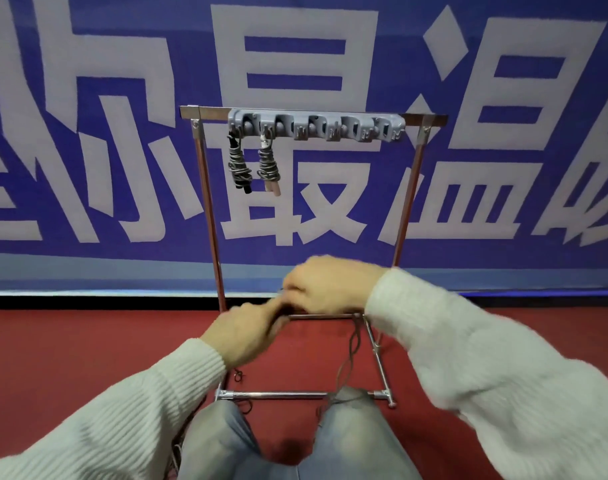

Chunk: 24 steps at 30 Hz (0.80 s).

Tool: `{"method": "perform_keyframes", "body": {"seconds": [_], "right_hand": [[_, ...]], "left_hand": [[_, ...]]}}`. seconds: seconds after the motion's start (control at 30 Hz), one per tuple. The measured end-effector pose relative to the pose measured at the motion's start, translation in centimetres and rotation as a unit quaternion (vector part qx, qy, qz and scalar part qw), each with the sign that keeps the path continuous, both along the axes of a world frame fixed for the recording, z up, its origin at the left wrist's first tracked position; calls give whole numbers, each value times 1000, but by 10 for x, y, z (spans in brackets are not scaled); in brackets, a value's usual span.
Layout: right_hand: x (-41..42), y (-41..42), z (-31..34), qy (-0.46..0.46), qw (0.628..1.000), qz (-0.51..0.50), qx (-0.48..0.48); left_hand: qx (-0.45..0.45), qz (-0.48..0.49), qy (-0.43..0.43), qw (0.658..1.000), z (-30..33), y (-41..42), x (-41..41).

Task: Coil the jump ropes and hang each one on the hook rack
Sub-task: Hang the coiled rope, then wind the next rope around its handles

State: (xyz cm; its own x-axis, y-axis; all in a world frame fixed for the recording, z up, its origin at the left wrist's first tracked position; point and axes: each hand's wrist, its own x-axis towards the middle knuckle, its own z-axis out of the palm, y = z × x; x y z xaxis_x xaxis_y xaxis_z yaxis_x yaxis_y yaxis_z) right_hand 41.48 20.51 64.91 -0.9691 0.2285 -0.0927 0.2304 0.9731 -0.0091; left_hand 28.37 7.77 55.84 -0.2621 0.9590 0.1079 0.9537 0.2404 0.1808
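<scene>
Both hands are smeared by motion blur where they meet above the red floor [87,358], so the grip is hard to read. The left hand [247,336] has its fingers curled forward and seems to pinch something thin at its fingertips; the right hand [325,285] is curled over just above it, fingers bunched, apparently gripping the same thing. What they hold is mostly hidden between the fingers. A thin dark loose rope [351,355] trails down from beneath the right hand, past the base rail, to the person's right knee [351,420], and small dark loops show beside the left sleeve [129,410] near the floor. Its handles cannot be made out.

The grey hook rack [316,128] is fixed along the top bar of a metal stand [408,202]. Two coiled ropes already hang from its leftmost hooks: a black-handled rope [239,164] and, just beside it, a pink-handled rope [269,166]. The other hooks are small and blurred.

Behind the stand a blue banner [122,46] fills the wall with huge white Chinese characters, cut off at every edge; "最" and "温" can be read, the rest only in part. The stand's base rails rest on the red floor against the banner's lower edge. Both arms wear pale ribbed knit sleeves, and blue jeans cover the knees at the bottom of the view.
</scene>
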Motion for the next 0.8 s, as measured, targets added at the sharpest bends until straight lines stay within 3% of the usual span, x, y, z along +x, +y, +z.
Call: {"method": "perform_keyframes", "body": {"seconds": [0.1, 0.17, 0.2, 0.27, 0.3, 0.33, 0.37, 0.43, 0.5, 0.53, 0.6, 0.67, 0.7, 0.73, 0.8], "right_hand": [[0, 30, 17, -3, 991, -1, -132], [5, 42, 4, 2, 958, -29, -284], [8, 44, -8, 5, 917, -50, -396], [13, 37, -34, 25, 785, -109, -609], [15, 29, -45, 49, 739, -121, -661], [15, 22, -56, 88, 729, -128, -667], [16, 12, -64, 140, 756, -133, -625], [16, -3, -75, 237, 856, -141, -437], [17, -6, -83, 249, 930, -133, -236], [18, -4, -86, 234, 949, -124, -171], [16, 6, -88, 240, 951, -132, -144], [14, 24, -86, 304, 909, -169, -228], [15, 33, -83, 336, 883, -181, -273], [18, 41, -80, 356, 868, -183, -295], [21, 55, -78, 343, 880, -181, -275]], "left_hand": [[18, -164, 15, 986, 12, -23, 25], [94, -201, -64, 973, 27, -33, 30], [142, -195, -137, 961, 34, -35, 29], [241, -146, -302, 911, 44, -33, 24], [268, -101, -383, 878, 48, -31, 22], [275, -50, -454, 846, 50, -27, 19], [270, 0, -508, 818, 51, -24, 15], [252, 76, -561, 785, 47, -18, 9], [232, 121, -601, 755, 42, -13, 3], [227, 139, -640, 721, 39, -11, -1], [202, 151, -758, 601, 43, -11, -10], [154, 128, -844, 497, 51, -16, -15], [127, 113, -863, 476, 55, -22, -14], [102, 99, -868, 477, 56, -28, -12], [58, 78, -839, 535, 57, -39, -4]]}}
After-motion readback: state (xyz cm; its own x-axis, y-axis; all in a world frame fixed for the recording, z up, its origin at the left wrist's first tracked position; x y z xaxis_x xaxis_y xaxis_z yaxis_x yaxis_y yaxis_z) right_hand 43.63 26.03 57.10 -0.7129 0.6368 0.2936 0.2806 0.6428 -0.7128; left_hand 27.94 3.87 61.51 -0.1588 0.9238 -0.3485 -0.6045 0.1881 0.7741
